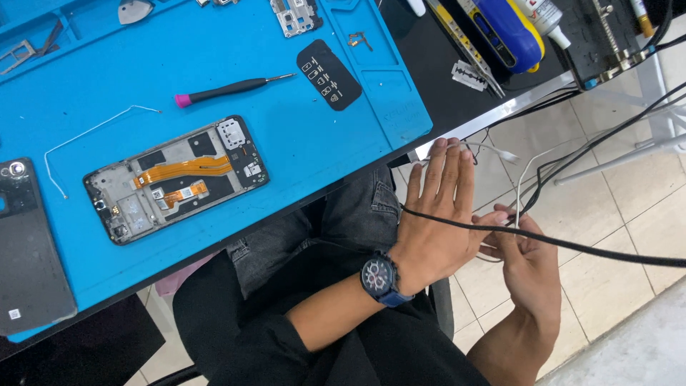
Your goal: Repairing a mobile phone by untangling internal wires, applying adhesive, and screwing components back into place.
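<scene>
My left hand [436, 214], with a dark wristwatch [379, 277] on its wrist, reaches right past the table edge. Its fingers are straight and slightly apart, with the fingertips by a thin white cable [500, 151]. My right hand [532, 268] is just below it, palm up, its fingers curled around a bundle of black and white cables [525, 204]. A thick black cable [614, 251] runs from behind my left hand, past its thumb, and off to the right. An opened phone [175, 179] with orange flex strips lies on the blue mat [286, 129].
On the mat lie a black screwdriver with a pink end [229, 90], a thin white wire [86, 136], a black strip [329, 74] and small metal parts. A dark back cover [28, 264] sits at the left edge. A razor blade [469, 75] and a blue-yellow tool [504, 28] rest on the black table. Tiled floor lies to the right.
</scene>
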